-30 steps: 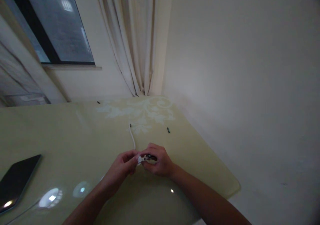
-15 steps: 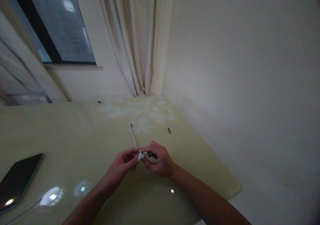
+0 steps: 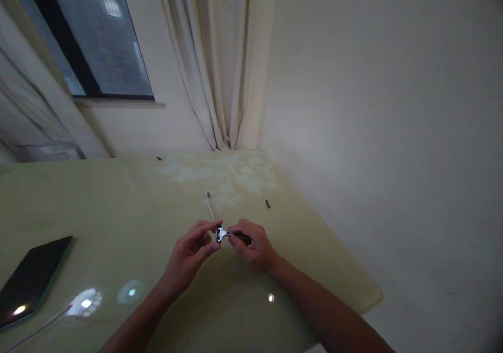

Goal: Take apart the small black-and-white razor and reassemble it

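Over the table, a razor [image 3: 223, 234] with a silvery T-shaped head lies sideways between my two hands. My right hand [image 3: 253, 244] is closed around its dark handle, most of which the fingers hide. The thumb and forefinger of my left hand [image 3: 192, 251] pinch the two ends of the razor's head. Just beyond my hands lies a thin white stick with a dark tip, like a toothbrush [image 3: 209, 206], its near end hidden behind my left fingers. To the right of it rests a small dark strip [image 3: 268, 203], perhaps a blade cartridge.
The glossy pale-yellow table [image 3: 314, 269] meets a wall on the right. A black tablet [image 3: 33, 277] lies at the left, with a white cable [image 3: 43, 324] near it. Another small dark piece [image 3: 159, 158] sits at the back edge, below the window and curtain [image 3: 223, 80].
The razor's head has turned so its T shape faces me. My left fingers have shifted to its two ends, and my right hand has drawn slightly back to the right.
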A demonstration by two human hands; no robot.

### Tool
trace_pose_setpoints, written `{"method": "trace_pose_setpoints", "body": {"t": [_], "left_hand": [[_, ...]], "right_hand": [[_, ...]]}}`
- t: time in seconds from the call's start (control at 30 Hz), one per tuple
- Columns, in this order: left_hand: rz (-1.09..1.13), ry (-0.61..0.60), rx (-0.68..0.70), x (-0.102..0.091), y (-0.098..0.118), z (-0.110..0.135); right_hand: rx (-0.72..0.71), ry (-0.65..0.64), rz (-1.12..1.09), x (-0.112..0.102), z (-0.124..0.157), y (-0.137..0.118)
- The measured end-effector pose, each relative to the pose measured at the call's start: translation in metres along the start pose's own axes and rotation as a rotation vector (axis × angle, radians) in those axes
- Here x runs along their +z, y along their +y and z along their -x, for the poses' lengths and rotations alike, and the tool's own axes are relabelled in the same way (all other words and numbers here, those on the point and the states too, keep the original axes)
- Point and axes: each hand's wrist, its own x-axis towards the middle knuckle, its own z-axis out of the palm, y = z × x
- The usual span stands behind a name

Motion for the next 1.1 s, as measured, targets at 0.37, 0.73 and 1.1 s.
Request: {"method": "trace_pose_setpoints", "body": {"t": [0.37, 0.73, 1.1], "left_hand": [[0.004, -0.025, 0.056, -0.0021, -0.0036, 0.0008], [-0.015, 0.002, 0.067, -0.002, -0.0007, 0.0015], [-0.014, 0.044, 0.083, -0.001, -0.0005, 0.0018]], "right_hand": [[-0.04, 0.015, 0.007, -0.0011, -0.0009, -0.0001], [-0.033, -0.003, 0.03, -0.0015, -0.0002, -0.0001], [-0.025, -0.039, 0.031, -0.0024, -0.0011, -0.0024]]}}
